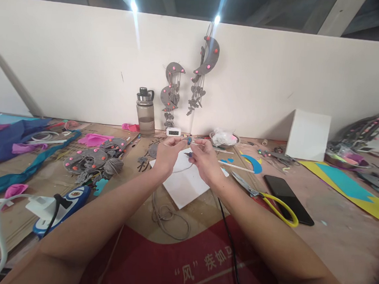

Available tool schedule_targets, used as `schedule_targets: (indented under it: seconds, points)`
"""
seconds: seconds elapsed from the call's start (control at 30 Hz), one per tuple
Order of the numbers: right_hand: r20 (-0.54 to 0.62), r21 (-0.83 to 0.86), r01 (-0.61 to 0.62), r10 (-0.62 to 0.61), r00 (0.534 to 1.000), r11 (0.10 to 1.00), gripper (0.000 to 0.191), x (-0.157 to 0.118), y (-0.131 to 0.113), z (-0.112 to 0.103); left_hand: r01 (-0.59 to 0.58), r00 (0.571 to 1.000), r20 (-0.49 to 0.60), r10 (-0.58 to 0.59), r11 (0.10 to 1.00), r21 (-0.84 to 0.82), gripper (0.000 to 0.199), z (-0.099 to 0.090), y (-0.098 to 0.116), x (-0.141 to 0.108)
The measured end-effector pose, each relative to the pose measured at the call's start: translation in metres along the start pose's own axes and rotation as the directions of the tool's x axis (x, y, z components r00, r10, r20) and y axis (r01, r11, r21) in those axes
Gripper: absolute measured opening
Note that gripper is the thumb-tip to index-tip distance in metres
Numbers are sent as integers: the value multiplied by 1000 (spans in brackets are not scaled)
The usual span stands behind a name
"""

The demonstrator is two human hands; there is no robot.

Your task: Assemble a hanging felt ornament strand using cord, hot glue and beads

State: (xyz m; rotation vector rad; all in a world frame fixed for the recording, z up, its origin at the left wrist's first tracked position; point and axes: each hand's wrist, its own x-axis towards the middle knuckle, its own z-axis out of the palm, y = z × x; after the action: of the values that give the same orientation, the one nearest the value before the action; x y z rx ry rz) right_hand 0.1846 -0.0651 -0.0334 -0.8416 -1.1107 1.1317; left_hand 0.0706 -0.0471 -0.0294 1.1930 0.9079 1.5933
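Left hand (167,156) and right hand (205,160) both narrow, fingertips pinching a small blue piece (189,140) above the white sheet (181,195), toward its far corner; light steady grip seems best, grey cord (181,239) slack by the near corner.

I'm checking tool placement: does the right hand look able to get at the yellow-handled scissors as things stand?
Probably yes: the scissors lie nearby on its side, handles uncovered, though the right hand looks busy at a small blue piece.
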Motion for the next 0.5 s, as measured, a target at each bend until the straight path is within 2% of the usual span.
schedule_targets:
  seconds: [0.07,0.17,0.3,0.5]
  points:
    - [-33,-162,131,-138,990,978,28,2,2,-4,-27,999,41,27,1000,-15,11,0,-1,0]
    - [-4,-395,262,-287,958,880,16,4,2,-10,-51,997,63,50,999,9,13,1,-3,0]
    - [6,-561,308,-369,929,768,11,4,-3,-13,-38,996,77,36,999,22,11,1,-2,0]
    - [42,-664,357,-444,895,657,12,3,-6,-17,-62,993,101,55,996,66,10,-1,-4,1]
